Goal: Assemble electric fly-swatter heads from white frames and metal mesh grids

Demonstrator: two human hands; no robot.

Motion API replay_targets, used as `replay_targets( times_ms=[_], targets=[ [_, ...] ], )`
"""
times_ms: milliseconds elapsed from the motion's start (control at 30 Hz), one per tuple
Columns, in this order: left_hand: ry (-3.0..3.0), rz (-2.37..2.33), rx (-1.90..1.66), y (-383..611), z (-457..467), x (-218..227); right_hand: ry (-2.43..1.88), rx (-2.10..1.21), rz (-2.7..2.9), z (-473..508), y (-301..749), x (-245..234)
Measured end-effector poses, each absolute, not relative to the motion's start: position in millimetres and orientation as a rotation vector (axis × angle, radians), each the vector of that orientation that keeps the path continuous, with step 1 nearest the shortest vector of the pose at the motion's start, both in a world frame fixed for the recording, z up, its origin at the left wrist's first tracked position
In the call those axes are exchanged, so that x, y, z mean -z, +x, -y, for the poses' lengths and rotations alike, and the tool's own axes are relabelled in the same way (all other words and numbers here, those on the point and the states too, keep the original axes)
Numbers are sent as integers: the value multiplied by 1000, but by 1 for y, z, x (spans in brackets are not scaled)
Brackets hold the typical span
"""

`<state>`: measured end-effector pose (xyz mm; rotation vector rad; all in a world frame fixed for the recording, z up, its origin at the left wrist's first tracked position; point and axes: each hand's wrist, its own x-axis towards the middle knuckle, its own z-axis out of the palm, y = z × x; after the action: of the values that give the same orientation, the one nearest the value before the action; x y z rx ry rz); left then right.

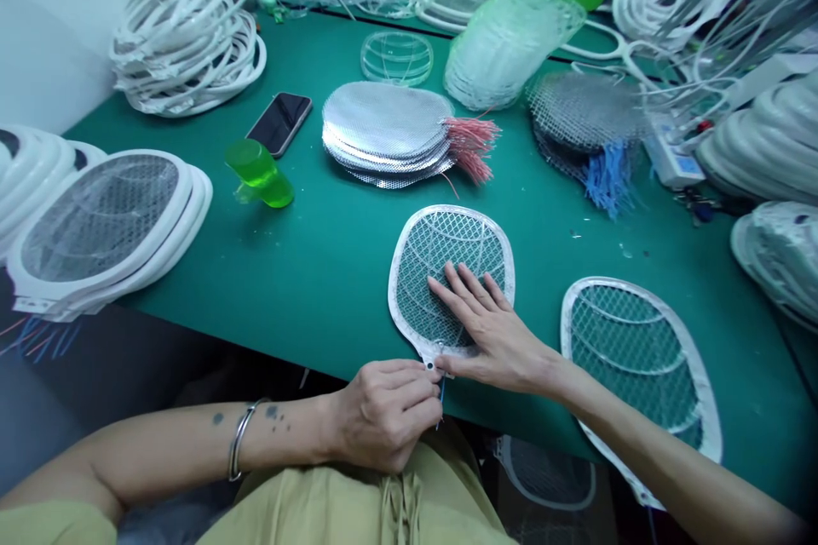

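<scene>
- Pinching at the neck of a white-framed mesh racket [440,247], the left hand [383,417] is closed, its fingertips bunched around a thin blue wire [440,396] that pokes out below the neck.
- Pressing down, the right hand [492,332] lies open, fingers spread flat on the mesh, holding the racket against the green tabletop [307,272] close to its near edge.
- Risking a slip: the wire looks thin and the pinch is tight, so a sharp tug could pull it free or strain its join at the neck, though the fingers hide that join.
- Sitting so near the edge, the racket could tip or slide off if the right hand eases its pressure while the left hand pulls downward.
- Crowding the right forearm, a second racket [639,366] lies just beside it, where a careless sideways move could nudge it.
- Lying farther off are a stack of silver mesh pieces [387,123] with pink wires [471,149], a phone [279,123] and a green plastic tube [259,174], all out of the hands' immediate path.
- Hanging at the left wrist, a metal bangle [239,440] could catch loose wires.
</scene>
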<state>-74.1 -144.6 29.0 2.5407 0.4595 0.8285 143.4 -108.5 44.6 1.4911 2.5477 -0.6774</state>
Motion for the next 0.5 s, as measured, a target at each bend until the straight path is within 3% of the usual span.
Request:
replay_targets(
  times_ms=[167, 367, 500],
  targets=[
    [2594, -551, -677, -71, 153, -28, 1550, 713, -2529, 107, 142, -44],
    [2504, -147, -438, -87, 118, -58, 1455, 738, -2491, 106, 142, -49],
    [2337, -579, -329, -79, 52, -70, 1435, 896, -2451, 104, 144, -59]
  ],
)
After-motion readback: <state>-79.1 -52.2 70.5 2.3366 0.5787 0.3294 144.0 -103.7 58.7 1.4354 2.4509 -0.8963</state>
